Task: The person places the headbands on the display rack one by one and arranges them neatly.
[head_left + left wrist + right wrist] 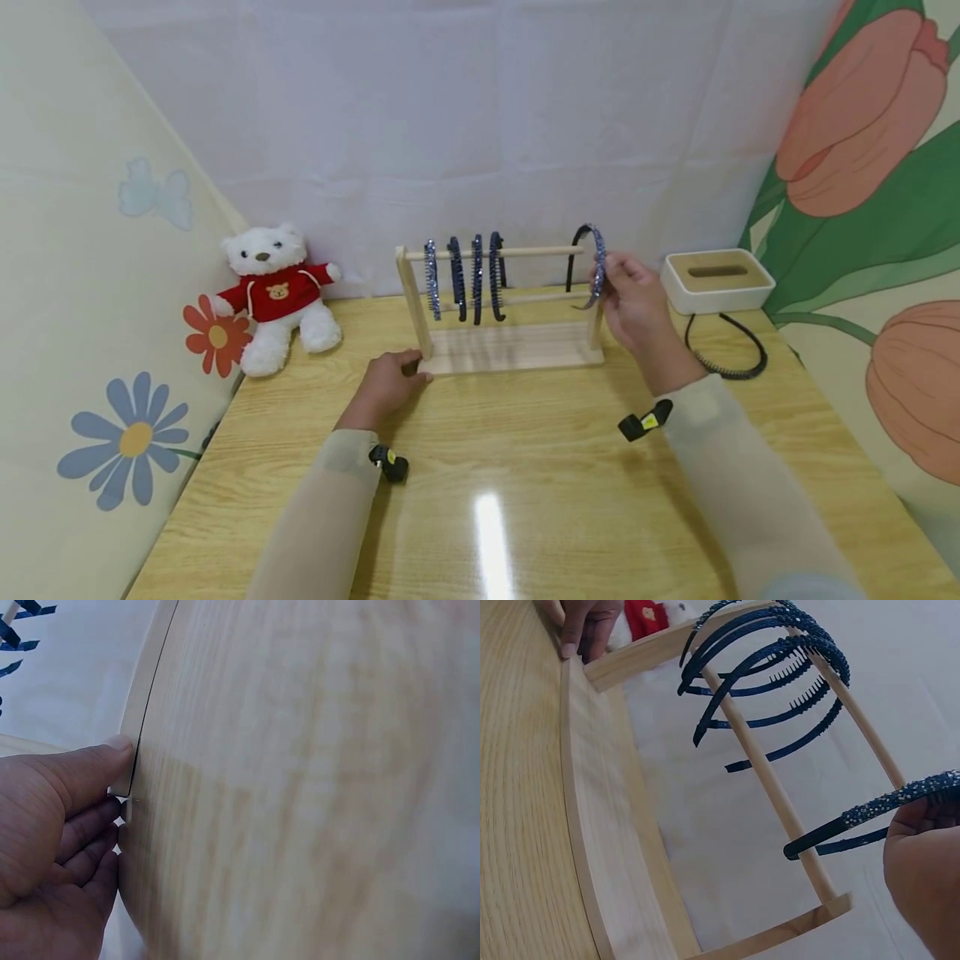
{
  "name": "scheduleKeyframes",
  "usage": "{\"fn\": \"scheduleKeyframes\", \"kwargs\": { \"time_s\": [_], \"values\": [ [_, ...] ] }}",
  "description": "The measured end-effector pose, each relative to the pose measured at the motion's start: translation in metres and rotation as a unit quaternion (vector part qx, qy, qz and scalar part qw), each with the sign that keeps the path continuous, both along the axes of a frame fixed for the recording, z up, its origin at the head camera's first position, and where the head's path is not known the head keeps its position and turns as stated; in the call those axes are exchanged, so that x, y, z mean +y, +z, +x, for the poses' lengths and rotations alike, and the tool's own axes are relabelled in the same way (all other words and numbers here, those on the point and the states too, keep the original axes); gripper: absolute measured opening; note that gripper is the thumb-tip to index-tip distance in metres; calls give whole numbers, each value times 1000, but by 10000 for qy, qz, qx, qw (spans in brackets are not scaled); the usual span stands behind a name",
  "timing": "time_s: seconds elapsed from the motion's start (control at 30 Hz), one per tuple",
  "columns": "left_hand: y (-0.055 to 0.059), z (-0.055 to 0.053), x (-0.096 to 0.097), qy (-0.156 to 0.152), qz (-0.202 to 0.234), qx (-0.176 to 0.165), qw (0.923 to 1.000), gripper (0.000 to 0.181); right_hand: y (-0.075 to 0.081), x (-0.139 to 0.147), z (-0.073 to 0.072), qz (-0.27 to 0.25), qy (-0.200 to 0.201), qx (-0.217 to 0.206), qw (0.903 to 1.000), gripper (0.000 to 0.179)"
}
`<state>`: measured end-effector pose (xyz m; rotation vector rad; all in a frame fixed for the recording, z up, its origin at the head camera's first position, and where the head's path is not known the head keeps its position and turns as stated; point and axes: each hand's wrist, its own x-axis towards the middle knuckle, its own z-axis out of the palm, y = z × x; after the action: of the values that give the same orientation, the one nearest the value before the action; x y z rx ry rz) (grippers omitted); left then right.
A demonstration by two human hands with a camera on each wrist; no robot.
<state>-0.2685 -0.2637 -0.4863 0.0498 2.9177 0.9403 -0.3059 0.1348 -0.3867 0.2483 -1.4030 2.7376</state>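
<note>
A wooden headband rack (517, 354) with two rods between its end posts stands on the table. My right hand (637, 304) pinches a blue glittery headband (601, 254) by its side, at the rack's right end. In the right wrist view that headband (900, 796) loops around the rods, its narrow tips past the lower one. Several dark blue headbands (477, 279) with comb teeth hang towards the left of the rods. At the base's front left corner, my left hand (384, 387) grips the wood, thumb (118, 742) on the edge and the other fingers curled beside it.
To the left a white teddy bear (279, 287) in a red sweater sits against the wall. A white tissue box (720, 283) with a wooden top stands right of the rack. Before it lies a black headband (735, 372). White cloth (450, 125) hangs behind everything.
</note>
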Motion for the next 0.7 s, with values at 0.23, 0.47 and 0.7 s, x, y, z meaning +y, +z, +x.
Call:
{"fn": "scheduleKeyframes", "kwargs": {
  "time_s": [0.23, 0.47, 0.7],
  "values": [
    [0, 0, 0, 62, 14, -117, 9999, 55, -6, -15, 0, 534, -146, -132, 9984, 35],
    [-2, -3, 0, 36, 2, -76, 10000, 55, -8, -31, -2, 783, -167, -119, 9967, 27],
    [-3, -3, -1, 9, -37, -42, 10000, 54, -13, -49, -7, 1258, 3, -156, 9919, 16]
  ]
}}
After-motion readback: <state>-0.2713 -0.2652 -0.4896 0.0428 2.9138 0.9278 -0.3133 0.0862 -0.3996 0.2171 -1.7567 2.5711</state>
